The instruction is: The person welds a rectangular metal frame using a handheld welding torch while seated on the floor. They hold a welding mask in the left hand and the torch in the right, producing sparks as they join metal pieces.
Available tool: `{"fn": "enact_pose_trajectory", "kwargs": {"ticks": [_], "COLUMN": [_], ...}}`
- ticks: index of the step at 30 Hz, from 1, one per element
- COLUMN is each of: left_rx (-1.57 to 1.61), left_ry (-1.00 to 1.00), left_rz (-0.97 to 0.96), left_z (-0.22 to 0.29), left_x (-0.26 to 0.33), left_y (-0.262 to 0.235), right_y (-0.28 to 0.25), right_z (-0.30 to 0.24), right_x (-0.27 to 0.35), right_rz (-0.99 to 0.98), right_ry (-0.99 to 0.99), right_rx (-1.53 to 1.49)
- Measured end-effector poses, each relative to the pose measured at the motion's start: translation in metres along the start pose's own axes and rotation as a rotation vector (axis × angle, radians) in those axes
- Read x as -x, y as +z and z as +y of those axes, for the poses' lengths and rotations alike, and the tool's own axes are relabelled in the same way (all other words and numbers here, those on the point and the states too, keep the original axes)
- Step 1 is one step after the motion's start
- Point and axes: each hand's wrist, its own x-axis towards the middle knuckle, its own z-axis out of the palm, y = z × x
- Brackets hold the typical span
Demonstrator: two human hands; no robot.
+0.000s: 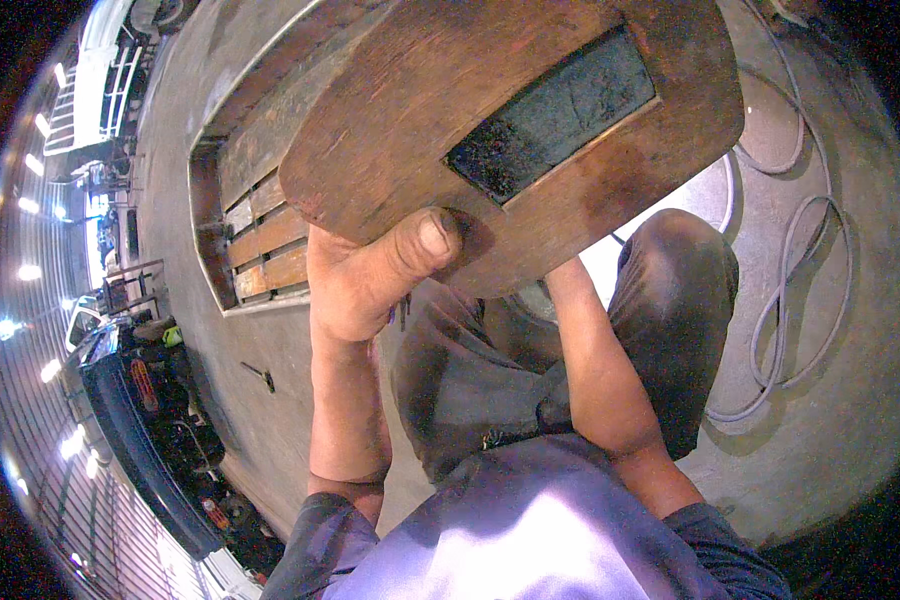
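Concrete floor (225, 345) underneath everything. Parked along its left edge: a white vehicle (110, 60) with rails at the far left corner, and a dark vehicle (145, 430) nearer. Slatted wooden frame (210, 230), raised rim, lies on the floor toward its far edge, partly hidden. Wooden panel (370, 140), brown, rounded corners, held up above the floor, tilted; it overlaps the frame in view. Pale hose (738, 416), looped near the floor's right edge. Dark rectangular inset (560, 115) in the panel's face; whether cut through, cannot tell. Left hand (365, 280): grip closed over the panel's near left edge, thumb on the face, fingers hidden. Right forearm (605, 360) runs up behind the panel; right grip hidden, state cannot be told. Small dark tool (260, 376) on floor, left of the left forearm.
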Motion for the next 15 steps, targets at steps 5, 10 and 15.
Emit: {"fn": "enact_pose_trajectory", "kwargs": {"ticks": [5,10,15], "left_rx": [-0.034,-0.042,-0.058], "left_ry": [0.046,0.054,0.024], "left_rz": [0.026,0.023,0.013], "left_z": [-0.0002,-0.0023,-0.0004], "left_x": [-0.0026,-0.0035,-0.0064], "left_y": [0.0008,-0.0006,-0.0029], "right_y": [0.0028,0.0036,0.0033], "right_z": [0.0024,0.0029,0.002], "right_x": [-0.0016,-0.0024,-0.0062], "right_rz": [0.001,0.002,0.005], "right_ry": [0.0,0.003,-0.003], "right_rx": [-0.001,0.003,0.006]}}
